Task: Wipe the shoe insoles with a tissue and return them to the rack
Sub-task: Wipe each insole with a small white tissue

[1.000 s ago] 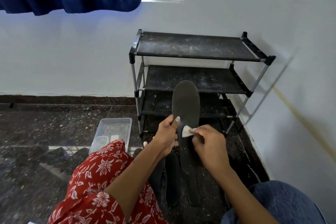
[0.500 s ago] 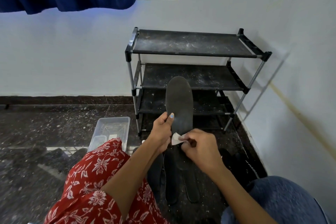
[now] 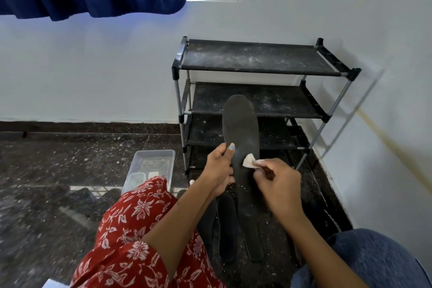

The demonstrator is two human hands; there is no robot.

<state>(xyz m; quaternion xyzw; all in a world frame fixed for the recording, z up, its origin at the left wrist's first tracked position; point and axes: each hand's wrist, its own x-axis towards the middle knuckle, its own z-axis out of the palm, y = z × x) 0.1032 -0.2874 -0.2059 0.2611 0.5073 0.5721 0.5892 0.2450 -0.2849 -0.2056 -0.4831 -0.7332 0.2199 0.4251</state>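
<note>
Head view, left hand gripping insole, right hand pinching tissue

three insoles, one tissue, one rack

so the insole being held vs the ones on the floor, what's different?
The held insole is raised toward upright in front of the rack; the floor insoles lie flat between the knees. The held one is in the left hand grip, with the right hand pressing a tissue on it; nothing touches the floor ones. The held one shows whole; the others are partly hidden. All are dark.
</note>
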